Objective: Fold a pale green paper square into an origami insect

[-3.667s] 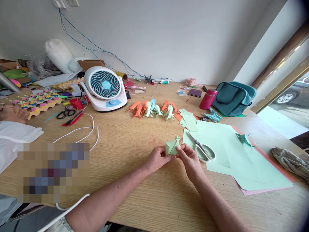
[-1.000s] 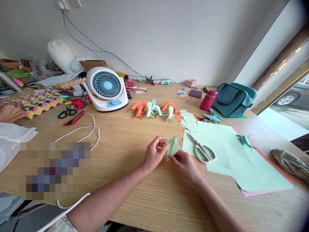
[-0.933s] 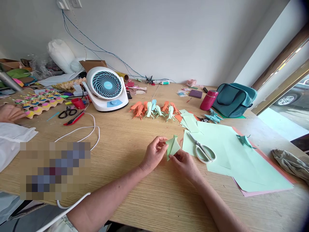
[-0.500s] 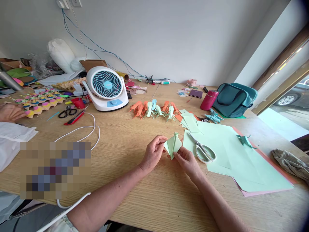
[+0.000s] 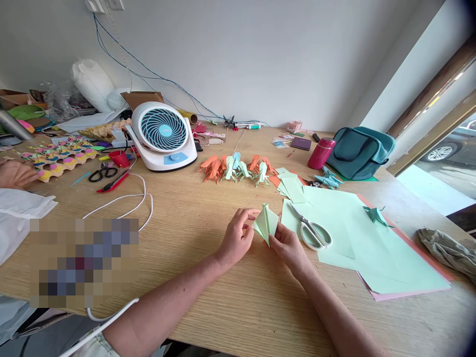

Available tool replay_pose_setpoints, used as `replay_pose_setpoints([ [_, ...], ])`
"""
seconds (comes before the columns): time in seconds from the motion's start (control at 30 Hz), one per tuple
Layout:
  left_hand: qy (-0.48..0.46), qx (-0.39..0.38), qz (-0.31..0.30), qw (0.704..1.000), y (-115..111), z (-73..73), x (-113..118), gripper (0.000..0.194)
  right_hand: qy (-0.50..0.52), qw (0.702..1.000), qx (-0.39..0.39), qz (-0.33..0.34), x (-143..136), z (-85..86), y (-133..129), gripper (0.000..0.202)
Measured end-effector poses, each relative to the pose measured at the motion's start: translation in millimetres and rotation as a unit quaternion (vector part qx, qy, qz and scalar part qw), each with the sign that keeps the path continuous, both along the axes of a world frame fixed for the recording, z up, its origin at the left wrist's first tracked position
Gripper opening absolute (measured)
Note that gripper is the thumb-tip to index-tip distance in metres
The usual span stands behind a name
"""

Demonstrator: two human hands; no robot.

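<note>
A pale green folded paper piece (image 5: 266, 224), kite-shaped with a raised crease down its middle, is held upright above the table. My right hand (image 5: 292, 247) is closed on its lower right edge, thumb in front and the other fingers mostly hidden behind. At its left corner my left hand (image 5: 238, 235) has curled fingers against the edge, thumb a little lower. White-handled scissors (image 5: 315, 234) lie just right of my right hand, partly on large light green sheets (image 5: 357, 238). Smaller green sheets (image 5: 292, 187) are stacked behind them.
Orange and green paper figures (image 5: 236, 167) stand in a row beyond my hands. A white fan (image 5: 165, 134), red cutter (image 5: 113, 182) and black scissors (image 5: 103, 172) are left, near another person's hand (image 5: 18, 173). A pink bottle (image 5: 322, 152) and teal bag (image 5: 362, 152) stand back right.
The folded paper has tilted, its top tip swinging left and its bottom tip right. My left fingers have loosened and shifted slightly at its left edge. My right hand keeps its grip.
</note>
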State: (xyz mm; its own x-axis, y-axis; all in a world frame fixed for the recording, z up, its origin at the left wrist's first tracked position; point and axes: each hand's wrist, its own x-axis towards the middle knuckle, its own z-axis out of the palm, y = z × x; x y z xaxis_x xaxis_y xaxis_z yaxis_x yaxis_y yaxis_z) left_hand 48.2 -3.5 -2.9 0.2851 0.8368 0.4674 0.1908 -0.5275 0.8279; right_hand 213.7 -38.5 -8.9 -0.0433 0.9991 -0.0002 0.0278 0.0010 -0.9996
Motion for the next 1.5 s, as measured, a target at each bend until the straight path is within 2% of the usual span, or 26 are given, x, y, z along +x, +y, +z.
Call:
replay_pose_setpoints([
  [0.1,0.085,0.135,0.003,0.987,1.0,4.6,-4.7,0.058,0.01,1.0,-0.012,0.001,-0.8,2.0,-0.2,0.023],
  [0.17,0.124,0.187,-0.015,0.974,2.6,8.4,-7.5,0.058,0.016,1.0,-0.019,-0.001,-1.2,3.7,-0.4,0.028],
  [0.27,0.168,0.228,-0.04,0.958,5.5,12.3,-10.0,0.051,0.011,1.0,-0.02,-0.007,-0.4,5.3,-0.4,0.035],
  [0.47,0.224,0.251,-0.05,0.94,9.1,14.9,-11.1,0.041,0.022,1.0,-0.013,-0.004,3.1,3.2,0.2,0.043],
  [0.6,0.222,0.25,-0.037,0.942,7.5,18.5,-13.0,0.03,0.043,0.999,-0.019,-0.001,4.7,1.0,0.8,0.041],
  [0.7,0.197,0.218,-0.036,0.955,7.0,22.7,-16.0,0.024,0.047,0.999,-0.026,0.001,6.4,1.8,0.7,0.041],
  [0.87,0.06,0.126,-0.07,0.988,12.6,25.7,-20.3,0.013,0.038,0.998,-0.042,-0.013,10.4,7.9,0.0,0.043],
  [1.0,-0.003,0.047,-0.101,0.994,15.3,25.5,-21.7,0.022,0.048,0.997,-0.027,-0.046,15.9,11.0,1.6,0.045],
  [1.13,0.037,0.006,-0.089,0.995,14.1,24.6,-19.9,0.025,-0.007,0.997,0.027,-0.074,25.3,9.0,5.4,0.039],
  [1.27,0.14,0.038,-0.048,0.988,13.1,18.4,-14.4,0.009,-0.12,0.988,0.088,-0.049,30.5,10.7,4.9,0.03],
  [1.37,0.208,0.062,-0.004,0.976,11.1,13.9,-10.9,0.029,-0.202,0.971,0.129,-0.024,29.1,17.7,0.4,0.025],
  [1.43,0.21,0.096,0.036,0.972,9.4,12.7,-9.6,0.046,-0.232,0.961,0.151,-0.007,27.4,22.5,-2.7,0.023],
  [1.5,0.185,0.115,0.042,0.975,8.6,12.1,-9.0,0.066,-0.237,0.957,0.166,-0.001,26.3,25.1,-4.6,0.021],
])
